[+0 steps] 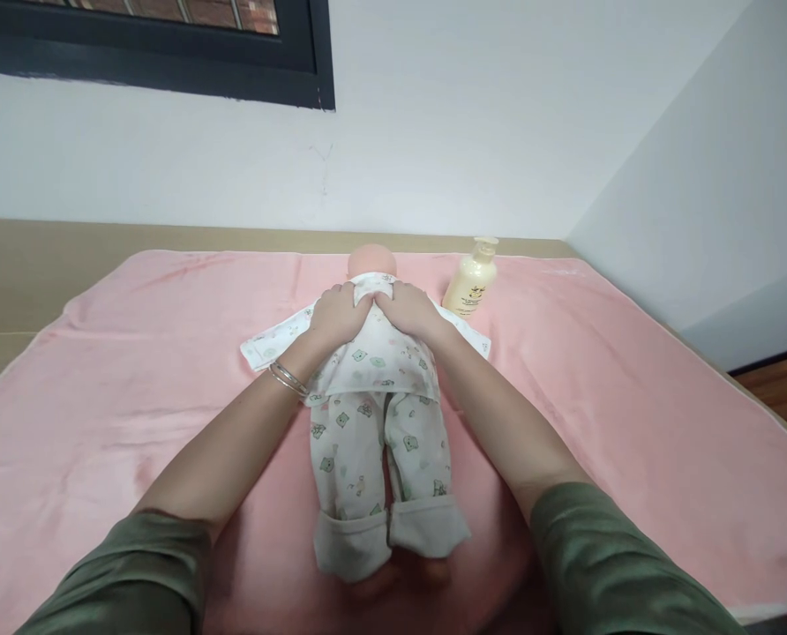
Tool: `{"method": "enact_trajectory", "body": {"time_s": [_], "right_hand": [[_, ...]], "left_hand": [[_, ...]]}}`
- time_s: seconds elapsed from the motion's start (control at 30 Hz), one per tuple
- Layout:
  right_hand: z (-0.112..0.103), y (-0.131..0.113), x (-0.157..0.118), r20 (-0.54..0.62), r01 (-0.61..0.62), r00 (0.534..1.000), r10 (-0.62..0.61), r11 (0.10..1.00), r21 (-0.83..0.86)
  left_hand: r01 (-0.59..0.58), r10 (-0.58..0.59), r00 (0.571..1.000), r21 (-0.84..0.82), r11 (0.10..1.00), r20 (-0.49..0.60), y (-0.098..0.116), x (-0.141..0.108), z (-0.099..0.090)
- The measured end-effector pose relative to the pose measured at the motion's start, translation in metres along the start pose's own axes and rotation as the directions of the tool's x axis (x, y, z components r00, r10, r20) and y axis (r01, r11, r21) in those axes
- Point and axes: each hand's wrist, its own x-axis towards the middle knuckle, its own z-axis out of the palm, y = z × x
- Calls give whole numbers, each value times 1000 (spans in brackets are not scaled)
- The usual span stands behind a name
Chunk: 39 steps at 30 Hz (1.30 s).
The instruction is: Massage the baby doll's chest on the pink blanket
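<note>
A baby doll (372, 261) in a white patterned top (377, 357) and matching trousers (350, 450) lies face down or face up, I cannot tell which, with its head away from me. My left hand (339, 313) rests flat on the left of the upper torso, with silver bangles at the wrist. On the right of the torso lies my right hand (410, 309), its thumb close to the left thumb near the middle. Both hands have their fingers spread over the cloth and grip nothing. The sleeves stretch out sideways, and the trouser cuffs are folded up above the feet.
A pink sheet (168, 379) covers the surface under the doll. A cream pump bottle (471, 280) is beyond the right sleeve. Behind are a white wall (433, 115) and a dark window frame (235, 75).
</note>
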Motion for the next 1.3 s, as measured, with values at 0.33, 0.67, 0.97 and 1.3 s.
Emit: {"method": "enact_trajectory", "body": {"time_s": [0.33,0.67,0.97,1.3], "right_hand": [[13,9,9,-21,-35,999,37,997,64],[12,12,8,-32,-31,999,34,996,79],[1,-2,-6,-34,25,999,-29,991,-132],[5,-31,-35,-1,168,982,-187,885,-434]], "left_hand": [[30,-30,1000,-8,1000,4,2,-2,-2],[55,-57,998,82,995,10,14,-10,-7],[2,13,997,206,978,-70,32,-29,-3],[17,-13,999,-120,993,34,-9,6,-7]]}}
